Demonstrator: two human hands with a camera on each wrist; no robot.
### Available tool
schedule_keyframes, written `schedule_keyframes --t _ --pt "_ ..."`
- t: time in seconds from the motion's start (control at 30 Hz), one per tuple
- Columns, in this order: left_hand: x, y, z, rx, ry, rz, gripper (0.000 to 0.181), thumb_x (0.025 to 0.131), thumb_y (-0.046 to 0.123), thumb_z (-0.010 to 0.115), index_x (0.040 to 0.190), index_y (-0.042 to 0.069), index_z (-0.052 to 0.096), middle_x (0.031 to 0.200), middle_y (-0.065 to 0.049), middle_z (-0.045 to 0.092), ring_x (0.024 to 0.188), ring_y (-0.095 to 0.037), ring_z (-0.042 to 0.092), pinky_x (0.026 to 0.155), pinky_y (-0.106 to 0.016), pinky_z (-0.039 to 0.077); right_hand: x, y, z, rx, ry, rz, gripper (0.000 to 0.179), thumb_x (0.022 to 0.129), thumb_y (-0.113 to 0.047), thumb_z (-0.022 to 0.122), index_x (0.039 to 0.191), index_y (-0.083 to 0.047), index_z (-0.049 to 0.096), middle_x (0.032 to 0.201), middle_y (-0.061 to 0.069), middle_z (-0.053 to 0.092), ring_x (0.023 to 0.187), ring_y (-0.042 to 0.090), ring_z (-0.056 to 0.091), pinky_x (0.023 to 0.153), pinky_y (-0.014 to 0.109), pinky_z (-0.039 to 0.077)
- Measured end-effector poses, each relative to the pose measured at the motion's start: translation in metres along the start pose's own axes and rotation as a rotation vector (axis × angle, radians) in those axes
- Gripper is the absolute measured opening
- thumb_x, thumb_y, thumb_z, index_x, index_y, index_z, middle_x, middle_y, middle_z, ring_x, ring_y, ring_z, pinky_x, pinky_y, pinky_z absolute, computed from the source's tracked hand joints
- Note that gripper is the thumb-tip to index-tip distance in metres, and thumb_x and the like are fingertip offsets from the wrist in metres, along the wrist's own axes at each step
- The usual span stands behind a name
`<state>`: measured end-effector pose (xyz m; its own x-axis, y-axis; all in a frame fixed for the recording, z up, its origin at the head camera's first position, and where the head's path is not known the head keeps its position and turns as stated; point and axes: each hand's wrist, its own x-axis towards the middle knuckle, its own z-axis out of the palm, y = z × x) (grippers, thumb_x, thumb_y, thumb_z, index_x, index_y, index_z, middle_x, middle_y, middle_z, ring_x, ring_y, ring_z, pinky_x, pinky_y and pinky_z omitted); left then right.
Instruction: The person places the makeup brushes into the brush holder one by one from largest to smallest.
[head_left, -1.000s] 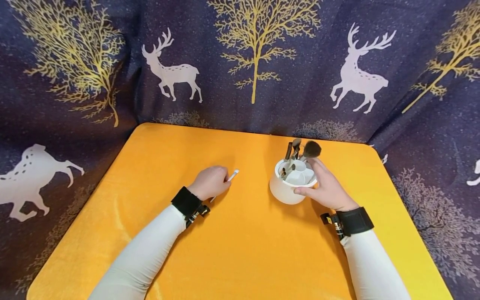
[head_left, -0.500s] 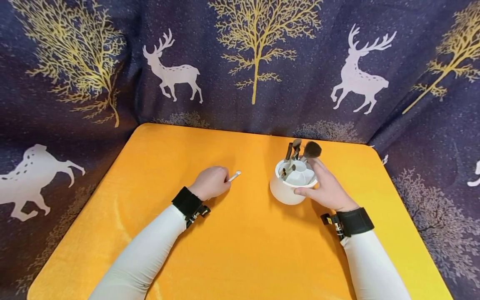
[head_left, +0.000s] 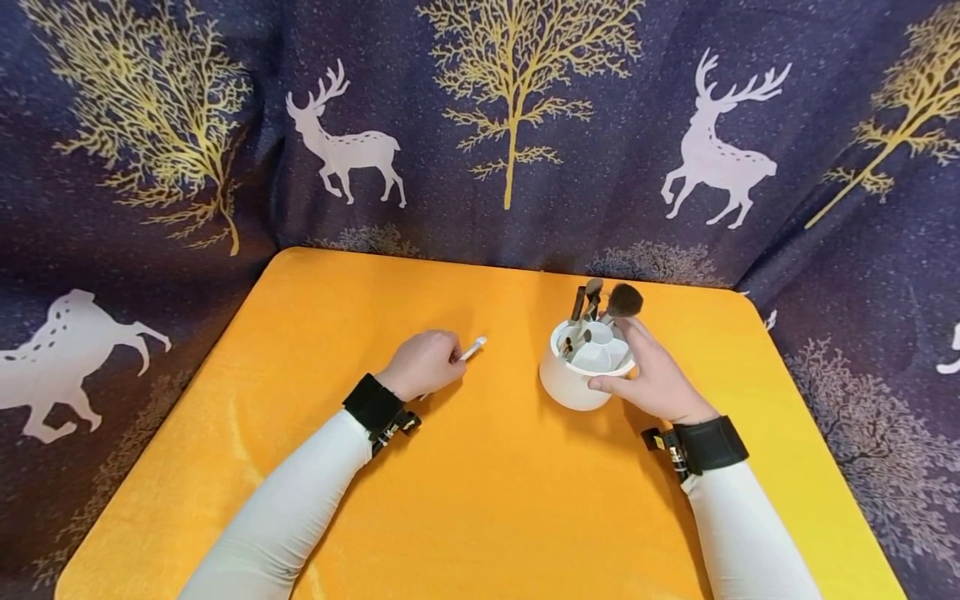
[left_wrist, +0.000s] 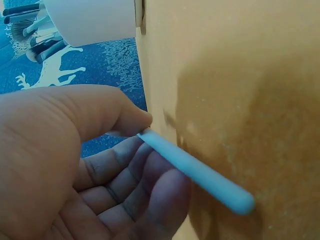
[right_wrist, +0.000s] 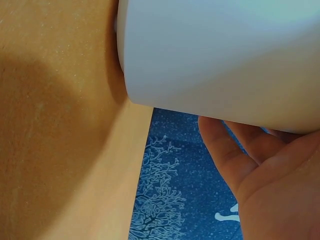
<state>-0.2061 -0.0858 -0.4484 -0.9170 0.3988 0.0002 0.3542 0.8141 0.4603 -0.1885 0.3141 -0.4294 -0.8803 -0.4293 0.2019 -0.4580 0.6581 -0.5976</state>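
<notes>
My left hand (head_left: 423, 365) pinches a slim white makeup brush (head_left: 472, 348) between thumb and fingers, low over the table left of the middle. In the left wrist view the white handle (left_wrist: 200, 172) of the brush slants down to the right from the fingertips and ends rounded; no bristles show there. A round white brush holder (head_left: 573, 383) stands on the table at the right. Around its right side my right hand (head_left: 660, 379) grips it, thumb on the near wall and fingers behind. In the right wrist view the holder's smooth wall (right_wrist: 210, 60) hides some fingertips.
Several makeup brushes, one with a large dark fluffy head (head_left: 625, 300), stand in the left and back part of the divided holder. The orange-covered table (head_left: 450, 500) reaches back to a dark blue curtain (head_left: 450, 125) printed with deer and trees.
The brush in my left hand has shifted slightly, its far end moving a little to the right. The right hand and the holder have stayed put.
</notes>
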Motion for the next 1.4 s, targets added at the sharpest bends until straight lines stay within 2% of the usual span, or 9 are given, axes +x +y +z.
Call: schedule_keyframes --t 0.13,0.37,0.57,0.83,1.4 --pt "0.0 0.001 -0.002 -0.056 0.021 0.011 0.009 0.102 0.017 0.077 0.098 0.011 0.072 0.081 -0.001 0.065 0.063 -0.015 0.053 0.059 -0.03 0.042 0.0 0.0 0.0 0.005 -0.001 0.004 0.108 0.091 -0.035 0.095 0.173 -0.003 0.032 0.177 0.022 0.032 0.157 0.049 0.039 0.121 0.073 0.035" --pt "0.0 0.004 -0.006 -0.208 0.055 0.05 0.01 0.104 0.018 0.078 0.1 0.009 0.074 0.083 -0.001 0.067 0.064 -0.015 0.055 0.063 -0.03 0.045 -0.001 -0.001 0.0 0.004 -0.002 0.007 0.11 0.091 -0.035 0.095 0.174 -0.004 0.03 0.178 0.022 0.031 0.157 0.05 0.04 0.12 0.074 0.036" --pt "0.002 0.007 -0.012 -0.295 0.094 0.029 0.008 0.104 0.017 0.077 0.103 0.01 0.074 0.089 -0.001 0.069 0.068 -0.017 0.059 0.064 -0.032 0.049 0.001 -0.001 0.0 -0.01 -0.007 0.003 0.108 0.092 -0.037 0.095 0.174 -0.007 0.031 0.177 0.022 0.033 0.158 0.048 0.039 0.12 0.072 0.037" --pt "0.008 0.016 -0.023 -0.348 0.177 0.062 0.01 0.102 0.018 0.074 0.106 0.009 0.074 0.093 -0.002 0.071 0.081 -0.019 0.065 0.073 -0.034 0.055 0.001 0.0 0.001 0.003 0.004 -0.004 0.109 0.09 -0.035 0.096 0.174 -0.005 0.032 0.178 0.02 0.033 0.158 0.047 0.039 0.121 0.072 0.036" --pt "0.019 0.038 -0.035 -0.39 0.235 0.162 0.01 0.102 0.02 0.077 0.105 0.011 0.074 0.096 0.0 0.071 0.086 -0.018 0.065 0.079 -0.036 0.053 0.0 0.001 0.0 0.0 -0.004 0.012 0.111 0.091 -0.036 0.095 0.175 -0.005 0.029 0.179 0.022 0.03 0.158 0.05 0.038 0.121 0.073 0.035"
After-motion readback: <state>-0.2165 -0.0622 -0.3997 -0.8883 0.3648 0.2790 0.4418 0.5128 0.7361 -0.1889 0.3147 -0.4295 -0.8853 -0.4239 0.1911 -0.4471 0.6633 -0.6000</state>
